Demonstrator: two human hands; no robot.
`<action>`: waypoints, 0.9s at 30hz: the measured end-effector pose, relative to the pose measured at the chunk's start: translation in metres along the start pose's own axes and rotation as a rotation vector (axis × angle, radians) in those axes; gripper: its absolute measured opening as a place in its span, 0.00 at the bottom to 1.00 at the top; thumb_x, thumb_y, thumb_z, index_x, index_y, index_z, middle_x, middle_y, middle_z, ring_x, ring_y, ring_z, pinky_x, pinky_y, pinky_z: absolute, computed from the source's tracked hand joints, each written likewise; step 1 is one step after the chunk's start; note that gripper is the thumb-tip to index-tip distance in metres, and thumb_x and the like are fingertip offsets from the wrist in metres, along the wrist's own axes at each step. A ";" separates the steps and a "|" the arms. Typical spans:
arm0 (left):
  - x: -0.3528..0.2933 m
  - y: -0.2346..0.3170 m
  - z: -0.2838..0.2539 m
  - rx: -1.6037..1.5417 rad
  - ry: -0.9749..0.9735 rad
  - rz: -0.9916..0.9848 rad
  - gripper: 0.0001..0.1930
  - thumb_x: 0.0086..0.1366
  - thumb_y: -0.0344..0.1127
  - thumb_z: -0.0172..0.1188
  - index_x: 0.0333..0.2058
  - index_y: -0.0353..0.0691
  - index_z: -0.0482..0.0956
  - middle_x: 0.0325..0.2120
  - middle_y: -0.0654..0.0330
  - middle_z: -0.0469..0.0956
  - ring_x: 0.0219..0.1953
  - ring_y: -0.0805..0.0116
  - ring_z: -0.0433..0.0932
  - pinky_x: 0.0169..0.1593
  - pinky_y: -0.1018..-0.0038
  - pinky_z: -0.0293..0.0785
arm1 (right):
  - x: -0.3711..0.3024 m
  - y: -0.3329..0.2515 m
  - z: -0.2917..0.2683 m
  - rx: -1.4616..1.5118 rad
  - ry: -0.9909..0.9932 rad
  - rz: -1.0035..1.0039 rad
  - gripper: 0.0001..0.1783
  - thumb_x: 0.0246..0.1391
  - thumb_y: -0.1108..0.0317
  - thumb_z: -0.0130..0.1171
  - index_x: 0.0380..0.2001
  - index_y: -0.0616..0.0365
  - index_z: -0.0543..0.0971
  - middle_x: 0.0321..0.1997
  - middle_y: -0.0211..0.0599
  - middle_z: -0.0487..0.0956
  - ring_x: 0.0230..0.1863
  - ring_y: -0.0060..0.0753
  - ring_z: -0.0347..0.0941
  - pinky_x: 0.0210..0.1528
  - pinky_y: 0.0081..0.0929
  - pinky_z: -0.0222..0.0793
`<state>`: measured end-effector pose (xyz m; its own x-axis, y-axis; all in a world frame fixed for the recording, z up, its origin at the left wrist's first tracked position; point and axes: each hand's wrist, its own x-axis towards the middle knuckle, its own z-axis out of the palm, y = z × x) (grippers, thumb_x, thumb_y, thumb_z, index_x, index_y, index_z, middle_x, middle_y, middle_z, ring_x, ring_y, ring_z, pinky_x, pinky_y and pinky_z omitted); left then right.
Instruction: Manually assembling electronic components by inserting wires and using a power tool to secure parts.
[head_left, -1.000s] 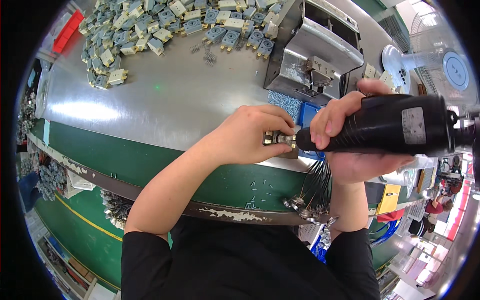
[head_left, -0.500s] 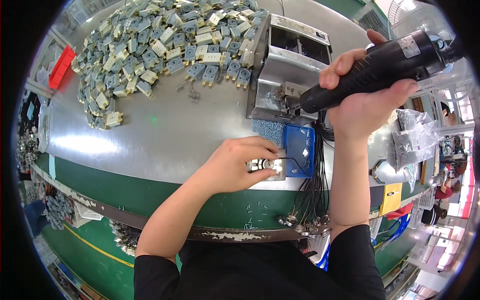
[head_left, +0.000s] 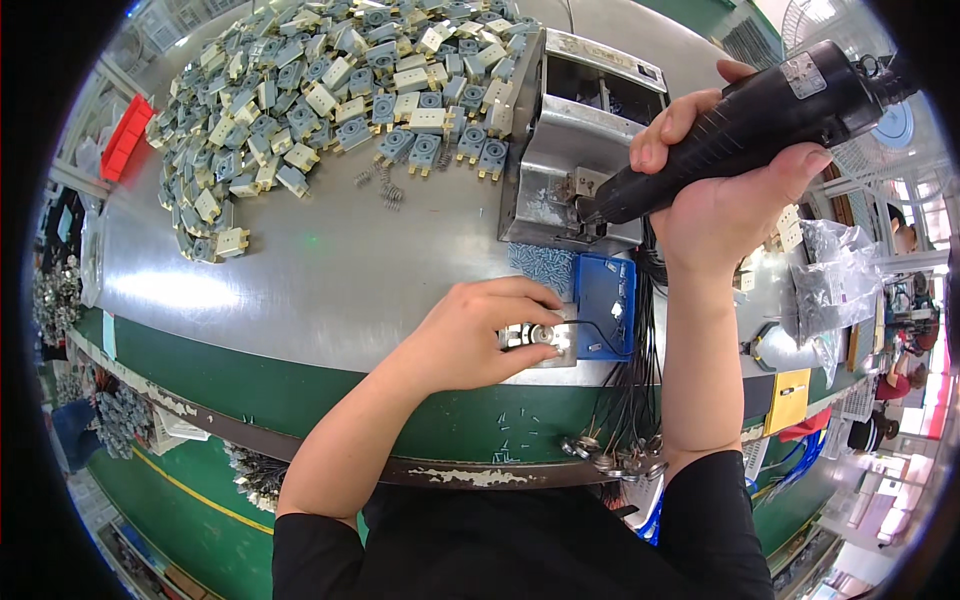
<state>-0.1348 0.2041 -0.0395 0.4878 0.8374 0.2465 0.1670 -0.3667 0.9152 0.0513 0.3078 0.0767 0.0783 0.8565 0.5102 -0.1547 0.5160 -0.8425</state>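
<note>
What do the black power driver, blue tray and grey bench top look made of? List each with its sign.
Black power driver: probably hard plastic, satin, judging by its soft sheen and grooved body.
Blue tray: likely plastic, smooth, from its even colour and thin walls.
Grey bench top: metal, perhaps steel, semi-polished, from its blurred bright reflection.

The left hand (head_left: 475, 332) holds a small metal part (head_left: 541, 336) over the table (head_left: 270, 310). The right hand (head_left: 712, 215) grips a black electric screwdriver (head_left: 745, 128), which seems to touch the metal stand (head_left: 575, 140), though this is not so clear. A blue tray (head_left: 600, 285) lies just beside small screws (head_left: 540, 264).
</note>
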 end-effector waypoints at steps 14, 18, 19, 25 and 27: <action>-0.003 -0.002 0.002 0.024 0.014 0.023 0.16 0.53 0.30 0.76 0.42 0.36 0.88 0.48 0.53 0.86 0.48 0.52 0.86 0.53 0.63 0.82 | -0.017 -0.012 -0.008 0.175 -0.132 0.171 0.64 0.50 0.10 0.47 0.64 0.63 0.66 0.26 0.39 0.73 0.20 0.36 0.71 0.25 0.35 0.69; -0.004 -0.003 0.000 0.028 0.026 0.028 0.16 0.53 0.32 0.77 0.41 0.36 0.88 0.48 0.52 0.86 0.48 0.51 0.86 0.53 0.62 0.82 | -0.035 -0.028 -0.002 0.094 -0.266 0.162 0.65 0.56 0.13 0.43 0.73 0.64 0.57 0.28 0.37 0.72 0.20 0.31 0.71 0.24 0.34 0.68; -0.004 -0.003 0.000 0.020 0.033 0.019 0.16 0.53 0.32 0.77 0.41 0.36 0.88 0.48 0.52 0.86 0.48 0.51 0.86 0.53 0.62 0.82 | -0.040 -0.028 -0.004 0.093 -0.272 0.176 0.65 0.56 0.13 0.43 0.73 0.64 0.57 0.28 0.37 0.72 0.20 0.31 0.71 0.24 0.34 0.68; -0.007 -0.003 0.001 0.061 0.055 0.030 0.13 0.57 0.38 0.74 0.38 0.38 0.87 0.50 0.60 0.85 0.45 0.57 0.85 0.49 0.63 0.81 | -0.070 -0.033 0.025 0.257 -0.346 0.206 0.70 0.51 0.10 0.43 0.73 0.66 0.55 0.27 0.38 0.73 0.18 0.32 0.71 0.22 0.33 0.71; -0.009 -0.002 -0.001 0.019 0.034 -0.002 0.13 0.57 0.38 0.74 0.38 0.37 0.87 0.50 0.60 0.84 0.44 0.57 0.85 0.48 0.63 0.81 | -0.073 -0.031 0.027 0.304 -0.368 0.198 0.71 0.50 0.09 0.43 0.73 0.67 0.54 0.26 0.38 0.73 0.17 0.32 0.71 0.22 0.33 0.72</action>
<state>-0.1399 0.1979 -0.0434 0.4579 0.8514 0.2559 0.1840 -0.3723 0.9097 0.0236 0.2295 0.0702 -0.3249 0.8479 0.4189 -0.4148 0.2703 -0.8688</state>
